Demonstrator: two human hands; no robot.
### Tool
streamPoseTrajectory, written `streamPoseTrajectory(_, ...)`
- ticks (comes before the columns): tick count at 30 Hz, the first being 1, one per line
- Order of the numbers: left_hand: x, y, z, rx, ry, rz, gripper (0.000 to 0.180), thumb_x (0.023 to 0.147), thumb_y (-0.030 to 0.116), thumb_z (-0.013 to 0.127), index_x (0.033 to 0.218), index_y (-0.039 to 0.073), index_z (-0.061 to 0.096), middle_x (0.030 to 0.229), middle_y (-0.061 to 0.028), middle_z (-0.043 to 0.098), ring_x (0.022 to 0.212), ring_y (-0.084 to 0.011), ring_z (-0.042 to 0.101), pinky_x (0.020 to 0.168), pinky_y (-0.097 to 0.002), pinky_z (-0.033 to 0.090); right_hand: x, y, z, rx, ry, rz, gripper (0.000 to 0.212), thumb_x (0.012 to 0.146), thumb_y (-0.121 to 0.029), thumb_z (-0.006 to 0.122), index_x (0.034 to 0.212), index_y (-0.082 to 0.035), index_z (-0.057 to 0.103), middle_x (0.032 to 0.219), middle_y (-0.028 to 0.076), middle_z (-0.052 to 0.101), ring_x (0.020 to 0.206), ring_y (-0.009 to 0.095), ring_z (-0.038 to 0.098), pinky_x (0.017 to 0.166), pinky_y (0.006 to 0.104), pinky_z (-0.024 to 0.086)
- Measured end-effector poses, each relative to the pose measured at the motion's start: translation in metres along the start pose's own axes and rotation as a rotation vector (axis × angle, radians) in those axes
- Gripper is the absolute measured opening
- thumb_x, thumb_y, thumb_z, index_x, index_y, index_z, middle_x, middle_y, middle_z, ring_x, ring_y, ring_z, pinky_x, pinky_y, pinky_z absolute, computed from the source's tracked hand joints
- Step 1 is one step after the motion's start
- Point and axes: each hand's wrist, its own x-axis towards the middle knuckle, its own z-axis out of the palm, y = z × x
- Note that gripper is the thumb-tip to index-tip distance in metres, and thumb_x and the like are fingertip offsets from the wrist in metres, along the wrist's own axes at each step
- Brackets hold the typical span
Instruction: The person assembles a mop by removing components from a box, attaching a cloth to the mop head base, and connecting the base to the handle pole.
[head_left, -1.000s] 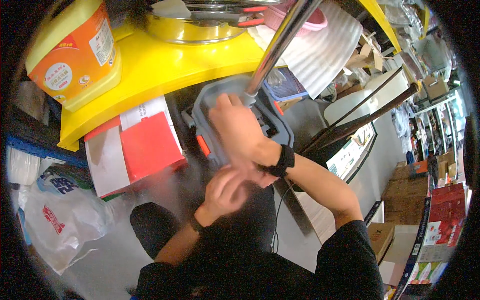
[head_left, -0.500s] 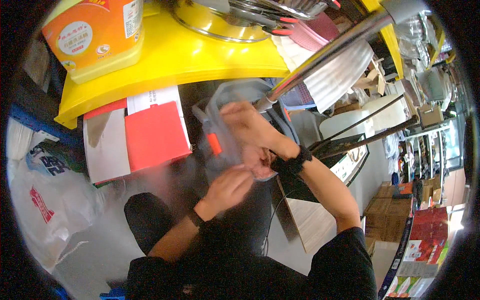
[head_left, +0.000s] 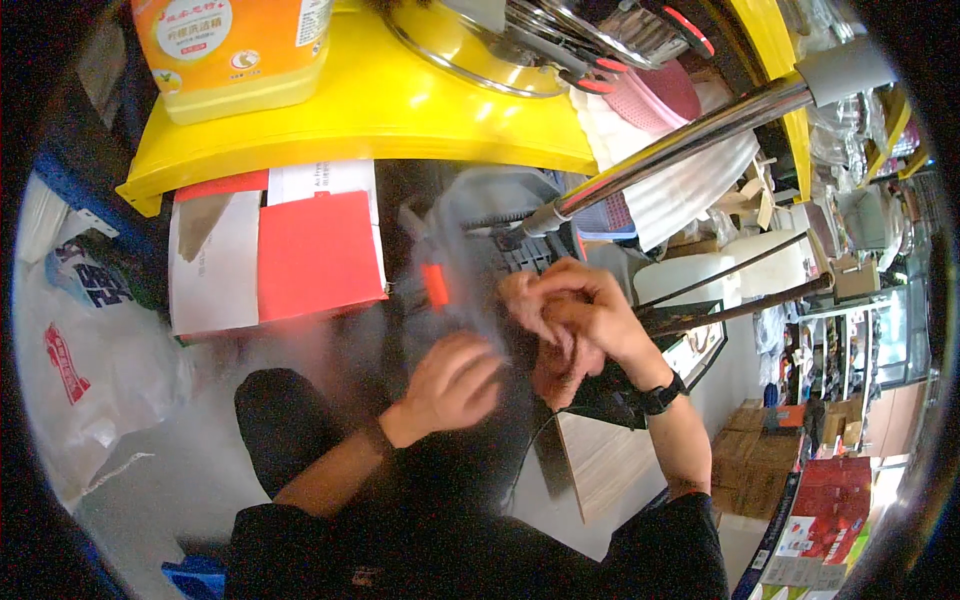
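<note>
A pinkish-brown cloth (head_left: 562, 380) hangs bunched from my right hand (head_left: 590, 315), whose fingers are closed on it, at the near right side of a grey plastic tub (head_left: 500, 185). The tub is smeared by motion and has an orange tab (head_left: 436, 285) on its left side. My left hand (head_left: 450, 388) is curled at the tub's near left edge, its fingertips blurred against the plastic. From the upper right a chrome pole (head_left: 680, 150) slants down, its grey lower end over dark ribbed parts inside the tub.
Above the tub runs a yellow shelf (head_left: 400, 135) carrying an orange-labelled jug (head_left: 240, 50) and pans with lids (head_left: 560, 50). Left of it stands a red and white box (head_left: 320, 255). A white plastic bag (head_left: 100, 360) lies far left; a wooden board (head_left: 610, 455) is at lower right.
My right hand has come out of the tub toward me and to the right, with the cloth in it. The left hand stays near the tub's edge. The whole view has shifted slightly.
</note>
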Motion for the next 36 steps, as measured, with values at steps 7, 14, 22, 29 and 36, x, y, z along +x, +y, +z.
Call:
streamPoseTrajectory(7,0.007,0.008,-0.008,0.032,-0.049,-0.221,0.062,0.075,0.017,0.075,0.127,0.0,0.048,0.126,-0.024,0.047,0.107,-0.041,0.052,0.092,-0.0476,0.045,0.056,-0.027,0.027,-0.236,0.196,-0.172,0.031,0.086,-0.01,0.068,0.113,0.004,0.066,0.11,0.01,0.061,0.101,0.016,0.056,0.088,0.0271,0.043)
streamPoseTrajectory(14,0.014,0.006,-0.019,0.014,-0.056,-0.354,0.054,0.079,0.013,0.069,0.128,-0.001,0.049,0.128,-0.0223,0.045,0.109,-0.0401,0.05,0.094,-0.0486,0.043,0.107,-0.012,0.073,-0.969,0.095,-0.544,0.027,0.076,-0.007,0.062,0.102,-0.001,0.061,0.112,0.017,0.056,0.102,0.038,0.058,0.084,0.0426,0.052)
streamPoseTrajectory(22,0.002,0.008,-0.02,0.0,-0.012,-0.306,0.04,0.079,0.015,0.069,0.117,0.006,0.057,0.119,-0.0162,0.051,0.102,-0.0355,0.055,0.087,-0.0462,0.046,0.068,-0.013,0.089,-1.282,0.029,-0.474,0.027,0.076,-0.01,0.063,0.1,0.001,0.059,0.109,0.019,0.055,0.087,0.037,0.063,0.072,0.0409,0.055)
streamPoseTrajectory(29,-0.01,0.017,-0.017,-0.124,-0.019,0.043,0.041,0.073,0.014,0.073,0.112,0.011,0.06,0.109,-0.0089,0.057,0.091,-0.0292,0.061,0.079,-0.0418,0.05,0.012,-0.023,0.073,-0.969,-0.357,-0.318,0.019,0.072,-0.009,0.067,0.088,-0.001,0.063,0.088,0.013,0.062,0.082,0.031,0.065,0.07,0.0394,0.054)
streamPoseTrajectory(36,0.002,0.024,-0.012,-0.015,-0.144,-0.055,0.041,0.075,0.013,0.072,0.115,0.007,0.062,0.115,-0.0086,0.059,0.095,-0.0281,0.061,0.083,-0.0427,0.05,-0.079,0.055,-0.013,0.066,0.423,0.082,0.027,0.084,-0.015,0.057,0.097,0.005,0.068,0.099,0.012,0.069,0.091,0.02,0.064,0.084,0.0294,0.05)
